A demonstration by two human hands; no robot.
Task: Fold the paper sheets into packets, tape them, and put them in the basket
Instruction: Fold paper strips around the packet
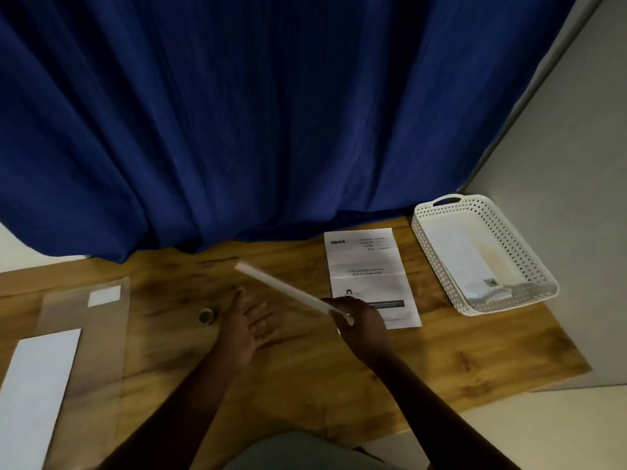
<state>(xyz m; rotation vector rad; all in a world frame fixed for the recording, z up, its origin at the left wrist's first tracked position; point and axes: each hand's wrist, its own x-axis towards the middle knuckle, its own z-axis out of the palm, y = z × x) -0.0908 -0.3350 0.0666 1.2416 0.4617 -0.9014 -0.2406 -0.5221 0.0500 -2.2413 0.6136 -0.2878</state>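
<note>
bare forearms, no sleeves; left hand (pixel 249 329), right hand (pixel 361 325); grey garment at lap

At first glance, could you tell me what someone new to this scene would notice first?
The deep blue curtain fills the upper part of the view, hanging behind the wooden table. At centre, the right hand holds a folded paper packet edge-on above the table, with the left hand open beside it. At right, a white perforated basket already holds folded paper, with a printed sheet lying flat beside it.
</note>
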